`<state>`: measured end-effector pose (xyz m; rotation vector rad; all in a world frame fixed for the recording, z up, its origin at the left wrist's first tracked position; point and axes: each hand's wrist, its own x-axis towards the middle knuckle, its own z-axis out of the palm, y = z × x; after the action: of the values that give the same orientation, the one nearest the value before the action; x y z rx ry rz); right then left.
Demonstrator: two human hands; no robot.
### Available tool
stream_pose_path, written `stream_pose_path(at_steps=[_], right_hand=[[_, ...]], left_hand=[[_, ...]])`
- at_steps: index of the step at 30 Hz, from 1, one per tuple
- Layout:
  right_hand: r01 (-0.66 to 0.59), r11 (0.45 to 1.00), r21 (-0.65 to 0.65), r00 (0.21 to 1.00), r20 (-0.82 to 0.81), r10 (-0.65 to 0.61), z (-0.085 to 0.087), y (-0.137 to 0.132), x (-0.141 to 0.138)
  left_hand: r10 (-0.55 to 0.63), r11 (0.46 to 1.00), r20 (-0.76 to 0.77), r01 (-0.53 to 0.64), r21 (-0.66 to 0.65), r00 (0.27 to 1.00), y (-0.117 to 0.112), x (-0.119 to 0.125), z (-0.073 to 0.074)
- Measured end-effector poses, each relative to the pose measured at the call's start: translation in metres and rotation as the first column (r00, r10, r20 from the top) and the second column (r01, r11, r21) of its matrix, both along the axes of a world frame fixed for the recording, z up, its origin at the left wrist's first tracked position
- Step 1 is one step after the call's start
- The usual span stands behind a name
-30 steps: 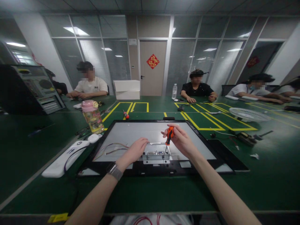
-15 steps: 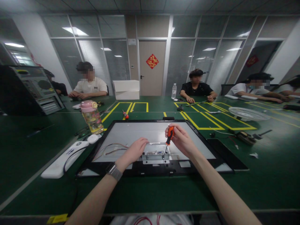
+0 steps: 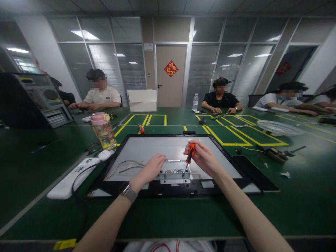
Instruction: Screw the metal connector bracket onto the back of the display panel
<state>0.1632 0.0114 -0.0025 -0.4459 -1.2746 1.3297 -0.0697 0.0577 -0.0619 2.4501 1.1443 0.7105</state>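
A monitor panel (image 3: 147,148) lies face down on the green table, its black frame around a grey metal back. My right hand (image 3: 203,157) is closed round an orange-handled screwdriver (image 3: 190,154), whose tip stands on the small metal bracket (image 3: 174,174) near the panel's front edge. My left hand (image 3: 152,168) rests on the panel just left of that bracket, fingers curled down against it, holding nothing I can name. Thin coloured wires (image 3: 124,167) run across the panel to the left of my left hand. A watch sits on my left wrist.
A pink-lidded bottle (image 3: 103,130) and a white plastic cover (image 3: 72,177) lie left of the panel. An open computer case (image 3: 39,98) stands far left. A fan grille (image 3: 278,127) and small tools lie right. Several people sit at the far side.
My right hand has shifted slightly on the screwdriver handle, which stays on the bracket. The left hand has not moved.
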Motion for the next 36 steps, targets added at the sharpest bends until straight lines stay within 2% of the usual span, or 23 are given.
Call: stream_pose_path(at_steps=[8, 13, 18, 22, 30, 36], right_hand=[[0.011, 1.000, -0.020, 0.998, -0.059, -0.012, -0.0008, 0.0023, -0.0031], [0.048, 0.999, 0.011, 0.997, -0.056, -0.048, 0.0004, 0.0013, -0.0023], [-0.045, 0.999, -0.006, 0.999, -0.022, 0.045, 0.0038, -0.0039, -0.0055], [-0.054, 0.998, -0.013, 0.997, -0.058, 0.053, 0.0034, -0.0041, -0.0081], [0.026, 1.000, 0.007, 0.997, -0.074, -0.026, -0.0028, 0.0021, -0.0028], [0.023, 1.000, -0.014, 0.999, -0.026, -0.023, -0.0049, 0.0025, -0.0006]], left_hand=[[0.011, 1.000, -0.018, -0.011, -0.016, 1.000, -0.0019, 0.0007, 0.0033], [0.011, 1.000, -0.007, -0.011, -0.013, 1.000, -0.0020, -0.0001, 0.0027], [-0.002, 1.000, 0.001, 0.002, -0.002, 1.000, -0.0014, -0.0007, 0.0015], [0.001, 1.000, -0.005, -0.001, -0.003, 1.000, -0.0017, 0.0000, 0.0030], [0.010, 1.000, -0.016, -0.011, -0.010, 1.000, -0.0009, 0.0005, 0.0014], [0.007, 1.000, -0.012, -0.007, 0.000, 1.000, -0.0015, 0.0008, 0.0025]])
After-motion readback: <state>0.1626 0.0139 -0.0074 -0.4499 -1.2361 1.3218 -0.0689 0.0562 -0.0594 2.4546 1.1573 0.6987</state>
